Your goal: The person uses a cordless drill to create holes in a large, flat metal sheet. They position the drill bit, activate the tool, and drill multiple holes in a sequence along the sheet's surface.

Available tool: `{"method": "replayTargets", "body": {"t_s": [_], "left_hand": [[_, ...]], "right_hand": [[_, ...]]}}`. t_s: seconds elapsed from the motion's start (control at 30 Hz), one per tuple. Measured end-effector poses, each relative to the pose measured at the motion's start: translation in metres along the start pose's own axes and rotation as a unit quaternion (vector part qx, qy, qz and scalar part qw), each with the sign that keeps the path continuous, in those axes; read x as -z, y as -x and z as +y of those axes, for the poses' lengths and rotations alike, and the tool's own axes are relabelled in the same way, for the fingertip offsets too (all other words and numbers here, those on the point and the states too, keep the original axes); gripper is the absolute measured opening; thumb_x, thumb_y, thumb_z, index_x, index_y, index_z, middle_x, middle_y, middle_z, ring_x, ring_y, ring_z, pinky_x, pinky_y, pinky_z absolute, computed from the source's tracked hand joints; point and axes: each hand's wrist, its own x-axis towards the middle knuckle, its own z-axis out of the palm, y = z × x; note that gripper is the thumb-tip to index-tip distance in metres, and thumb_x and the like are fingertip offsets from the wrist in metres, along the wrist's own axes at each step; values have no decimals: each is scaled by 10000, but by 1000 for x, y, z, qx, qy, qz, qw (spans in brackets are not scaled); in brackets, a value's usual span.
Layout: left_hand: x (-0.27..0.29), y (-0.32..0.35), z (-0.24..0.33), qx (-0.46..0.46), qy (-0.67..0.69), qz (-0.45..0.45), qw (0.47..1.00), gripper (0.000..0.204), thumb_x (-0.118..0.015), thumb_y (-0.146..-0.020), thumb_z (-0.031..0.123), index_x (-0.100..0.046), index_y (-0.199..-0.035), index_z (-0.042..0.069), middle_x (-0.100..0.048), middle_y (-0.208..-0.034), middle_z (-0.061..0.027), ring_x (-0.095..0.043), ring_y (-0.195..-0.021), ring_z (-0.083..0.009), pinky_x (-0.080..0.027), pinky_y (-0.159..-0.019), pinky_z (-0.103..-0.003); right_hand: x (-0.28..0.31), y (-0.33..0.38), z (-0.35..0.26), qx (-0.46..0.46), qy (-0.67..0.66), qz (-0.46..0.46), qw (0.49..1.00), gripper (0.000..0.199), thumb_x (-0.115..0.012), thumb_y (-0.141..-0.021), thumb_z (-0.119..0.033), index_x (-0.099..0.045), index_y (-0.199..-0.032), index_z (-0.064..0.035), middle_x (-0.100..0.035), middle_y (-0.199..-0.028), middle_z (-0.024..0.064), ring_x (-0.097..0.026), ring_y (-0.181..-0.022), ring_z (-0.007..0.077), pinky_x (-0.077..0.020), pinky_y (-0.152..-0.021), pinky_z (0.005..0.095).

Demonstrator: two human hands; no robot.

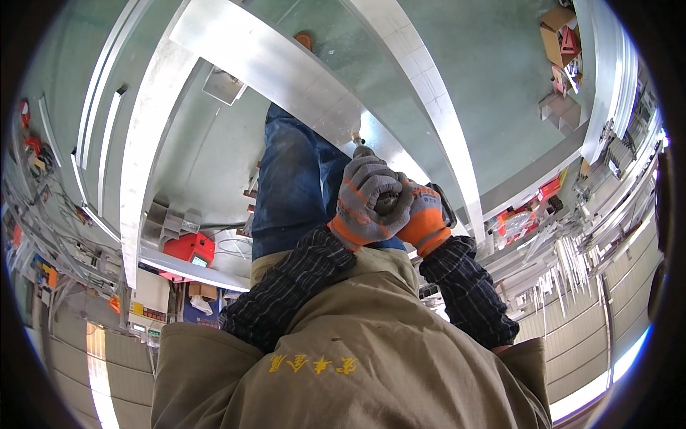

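Both my hands wear grey gloves with orange cuffs and are closed together around a dark hand-held tool (364,151) with a brass-coloured tip. My left hand (368,194) wraps the front of the tool. Just behind it, on the right, my right hand (421,213) grips the tool, with a dark part of it showing past the glove. Most of the tool's body is hidden, so its exact kind is unclear. Its tip is at or just over a shiny metal beam (314,86) running diagonally in front of me. A bluish-white bright patch lies on the beam beside the tip.
More metal beams (421,71) cross the space on the right and left. A red machine (191,252) with a small screen stands at the left. Thin metal lengths (107,143) lie on the green floor (493,107) at far left. An open cardboard box (552,37) sits at far right.
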Motion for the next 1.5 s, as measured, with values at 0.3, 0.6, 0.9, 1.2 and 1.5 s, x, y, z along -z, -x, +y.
{"method": "replayTargets", "body": {"t_s": [0.3, 0.6, 0.9, 1.2, 1.5], "left_hand": [[-1, 6, -4, -13, 10, -8, 1000, 283, -835, -754, 122, -606, -919, 142, -639, -936, -54, -627, -964, -282, -545, -895, -457], [13, 7, -3, 13, 24, -11, 1000, 303, -843, -754, 102, -609, -942, 141, -649, -986, -59, -633, -993, -305, -539, -927, -483], [3, 0, 0, 43, 15, 29, 999, 334, -860, -739, 78, -622, -968, 128, -671, -1040, -63, -632, -1062, -296, -539, -983, -491], [-7, -2, 5, 32, -5, 25, 999, 295, -851, -773, 69, -622, -948, 133, -677, -980, -58, -648, -984, -295, -538, -938, -488], [-6, 1, 2, 10, -12, 10, 1000, 282, -835, -777, 88, -615, -947, 132, -657, -974, -67, -639, -982, -293, -540, -915, -478]], "right_hand": [[-14, 2, 11, -6, -15, 11, 1000, 566, -801, -785, -445, -605, -1183, -94, -705, -996, 136, -713, -913, 350, -584, -783, 431], [-9, 0, -8, -11, 70, 31, 997, 418, -709, -839, -413, -617, -1122, -119, -712, -997, 114, -709, -942, 333, -572, -773, 438], [32, -5, -25, 8, 98, -2, 995, 371, -675, -876, -399, -601, -1100, -112, -720, -972, 104, -714, -923, 329, -569, -764, 431], [24, -4, -8, -1, 60, -13, 998, 438, -721, -844, -447, -607, -1096, -108, -723, -971, 127, -715, -930, 347, -572, -797, 437], [10, -2, 2, 11, 3, 18, 1000, 497, -772, -802, -422, -619, -1151, -104, -715, -976, 127, -722, -931, 339, -583, -795, 428]]}}
